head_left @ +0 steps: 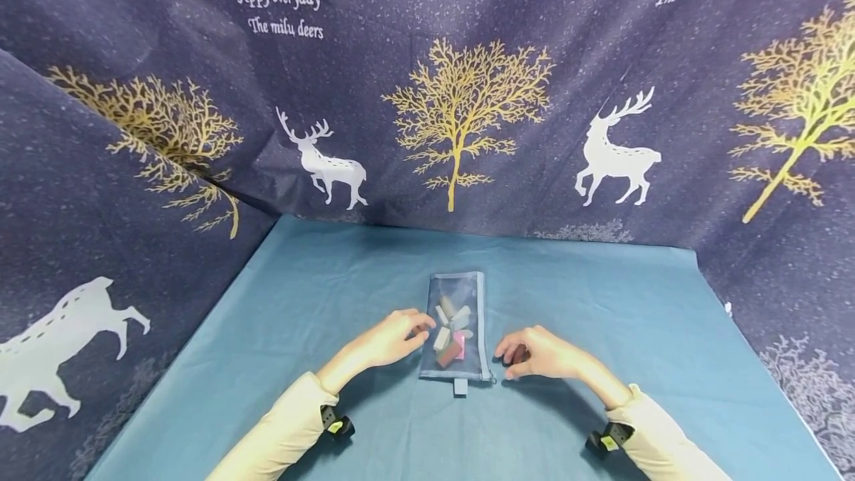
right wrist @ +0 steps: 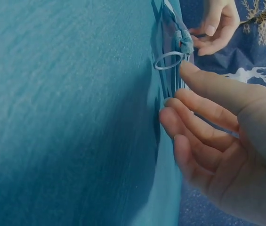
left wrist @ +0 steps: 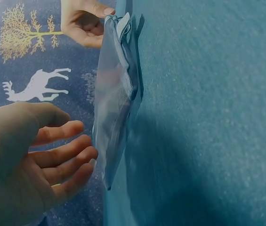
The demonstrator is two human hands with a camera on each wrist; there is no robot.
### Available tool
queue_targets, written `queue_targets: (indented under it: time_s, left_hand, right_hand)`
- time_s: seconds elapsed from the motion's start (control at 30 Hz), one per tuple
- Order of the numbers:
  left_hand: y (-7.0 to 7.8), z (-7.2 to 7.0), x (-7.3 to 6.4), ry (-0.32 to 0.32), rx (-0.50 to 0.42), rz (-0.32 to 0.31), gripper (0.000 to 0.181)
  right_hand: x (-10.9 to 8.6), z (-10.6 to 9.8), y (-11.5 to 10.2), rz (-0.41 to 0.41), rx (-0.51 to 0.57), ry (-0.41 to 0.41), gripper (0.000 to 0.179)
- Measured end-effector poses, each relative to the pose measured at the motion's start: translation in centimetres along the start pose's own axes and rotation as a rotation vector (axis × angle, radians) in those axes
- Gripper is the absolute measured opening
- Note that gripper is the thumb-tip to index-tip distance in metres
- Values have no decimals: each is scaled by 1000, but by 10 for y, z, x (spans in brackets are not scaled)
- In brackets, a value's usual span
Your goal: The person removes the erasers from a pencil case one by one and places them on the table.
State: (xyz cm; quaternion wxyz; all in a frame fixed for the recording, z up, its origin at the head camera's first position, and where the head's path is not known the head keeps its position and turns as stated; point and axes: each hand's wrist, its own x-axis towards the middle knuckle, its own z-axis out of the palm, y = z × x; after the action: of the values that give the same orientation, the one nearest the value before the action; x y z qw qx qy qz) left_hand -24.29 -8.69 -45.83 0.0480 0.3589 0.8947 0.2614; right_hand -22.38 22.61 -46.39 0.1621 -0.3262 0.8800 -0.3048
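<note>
The mesh pouch (head_left: 471,359) lies on the blue cloth (head_left: 361,266), just below the middle of the frame, small pieces (head_left: 448,353) showing inside. The left hand (head_left: 392,338), at its left edge, has loosely bent, slightly parted fingers holding nothing; the right hand (head_left: 546,353), toward the lower right, is likewise relaxed and empty, its thumb near the zip ring (right wrist: 165,69) (whether they touch, I cannot tell). The likely trouble is slack: such limp mesh could skid or bunch if the ring were tugged with nothing braced opposite — and the zip (head_left: 484,318) might snag. Tipped while unzipped, it could spill its pieces.
</note>
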Motion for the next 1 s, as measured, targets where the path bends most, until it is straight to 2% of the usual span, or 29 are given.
queue_targets:
  time_s: [0.37,0.5,0.7,1.0]
  left_hand:
    - [10,0,-1,-23,44,-6,26]
    - [12,2,0,-31,77,11,28]
    - [16,11,3,-43,111,39,29]
    - [24,18,10,-53,117,104,26]
  right_hand:
    - [3,5,-7,-13,19,-28,25]
    - [5,8,-7,-25,-5,-20,20]
    - [5,13,-6,-51,-19,-30,18]
    - [6,13,-9,-90,-47,-17,18]
